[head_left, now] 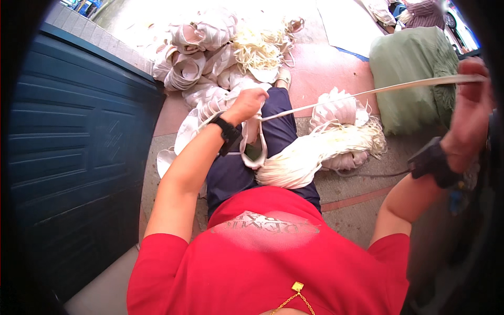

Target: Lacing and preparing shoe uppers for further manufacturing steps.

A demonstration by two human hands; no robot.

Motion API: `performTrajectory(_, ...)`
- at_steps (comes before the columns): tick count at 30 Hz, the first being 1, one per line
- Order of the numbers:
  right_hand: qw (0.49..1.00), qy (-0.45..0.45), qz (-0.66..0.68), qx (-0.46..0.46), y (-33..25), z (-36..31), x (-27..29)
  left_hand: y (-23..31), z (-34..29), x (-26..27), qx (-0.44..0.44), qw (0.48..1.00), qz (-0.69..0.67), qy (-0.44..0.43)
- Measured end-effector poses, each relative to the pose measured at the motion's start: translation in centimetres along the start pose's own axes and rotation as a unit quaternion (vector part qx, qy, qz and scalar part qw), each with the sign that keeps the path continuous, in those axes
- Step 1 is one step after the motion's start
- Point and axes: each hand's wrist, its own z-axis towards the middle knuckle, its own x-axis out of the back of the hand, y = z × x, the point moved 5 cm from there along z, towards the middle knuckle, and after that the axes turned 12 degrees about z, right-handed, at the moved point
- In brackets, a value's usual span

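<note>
Over my thighs, my left hand [245,106] is closed on a white fabric piece [254,160] with a rounded opening, which looks like a shoe upper. A long white lace [367,93] runs taut from that piece, slanting up to the far right. Its other end is gripped by my right hand [467,113], raised at the right edge and somewhat blurred. Across my lap lies a thick bundle of white laces [294,160], fanning out to the right. More white pieces [190,131] lie by my left forearm.
Ahead is a heap of stacked white pieces [210,37] with a tangle of cream laces [258,47]. Another pink-white stack [336,111] sits right of my leg. A bulky green sack [412,79] stands at right, a dark blue panelled door [79,152] at left. Another person [424,13] is far right.
</note>
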Motion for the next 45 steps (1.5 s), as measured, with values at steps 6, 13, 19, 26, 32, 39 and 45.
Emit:
performTrajectory(6,0.873,-0.115,0.002,-0.475,16.6,-17.2,-4.8,-4.3,-5.6,2.0,0.047,0.997,0.054,0.043)
performTrajectory(13,0.759,-0.252,-0.059,-0.598,27.4,-33.0,-9.2,-1.9,-7.1,1.9,-0.023,0.967,0.249,0.039)
performTrajectory(19,0.809,-0.362,-0.301,-0.353,27.5,-33.0,-11.0,-1.0,-8.2,3.1,-0.006,0.956,0.284,0.074)
performTrajectory(26,0.732,-0.497,-0.406,-0.229,28.0,-32.4,-13.1,0.4,-9.4,2.7,0.032,0.931,0.344,0.117)
performTrajectory(32,0.698,-0.565,-0.414,-0.151,28.1,-32.6,-13.1,0.9,-9.4,2.3,0.053,0.936,0.328,0.115)
performTrajectory(39,0.507,-0.195,0.297,-0.785,28.4,-27.1,-8.7,-2.1,-9.5,3.7,0.153,0.940,0.267,0.148)
performTrajectory(45,0.705,-0.172,0.586,-0.360,7.7,-3.8,-7.9,-3.1,-8.9,2.4,0.223,0.966,0.041,0.123)
